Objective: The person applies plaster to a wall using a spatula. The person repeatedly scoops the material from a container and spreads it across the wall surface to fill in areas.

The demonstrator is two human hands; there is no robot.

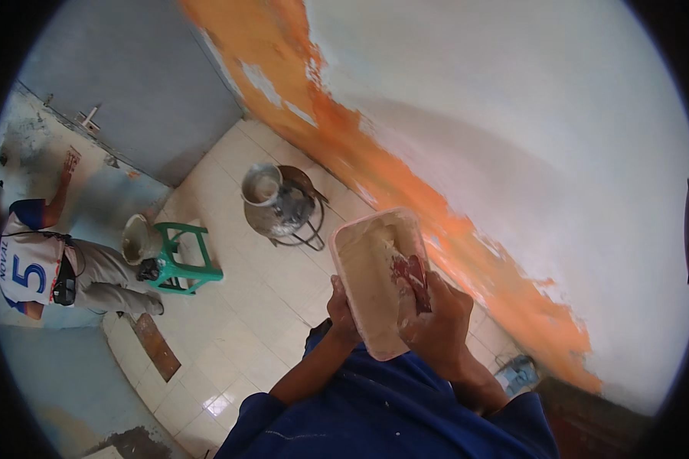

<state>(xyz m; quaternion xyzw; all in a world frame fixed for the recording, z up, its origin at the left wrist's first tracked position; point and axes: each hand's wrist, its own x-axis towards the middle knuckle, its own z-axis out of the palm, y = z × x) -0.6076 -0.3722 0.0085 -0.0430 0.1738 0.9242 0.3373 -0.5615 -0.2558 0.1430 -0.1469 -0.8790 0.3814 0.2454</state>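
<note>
While left hand (pixel 343 310) grips the pink tray (pixel 360 268) of putty beside the wall (pixel 528 153), right hand (pixel 436 321) fingers close on a scraper (pixel 412 275); tilt could spill putty onto floor tiles (pixel 237 321).

Right wall (pixel 559 153): pale white, smooth, with a ragged orange band (pixel 406 191) of older paint running diagonally along its lower part; patchy edges, white flecks showing through.

Far wall (pixel 142 69): flat grey-blue, meeting the right wall at a corner.

Left wall (pixel 42 149): mottled grey-white, stained and uneven.

Floor (pixel 245 306): cream square tiles, glossy, one bright glare spot near the lower middle. A brown plank (pixel 155 346) lies flat on the tiles.

Green plastic stool (pixel 184 256) stands on the tiles, left of centre. Light is even and diffuse; its source is not in view.
</note>
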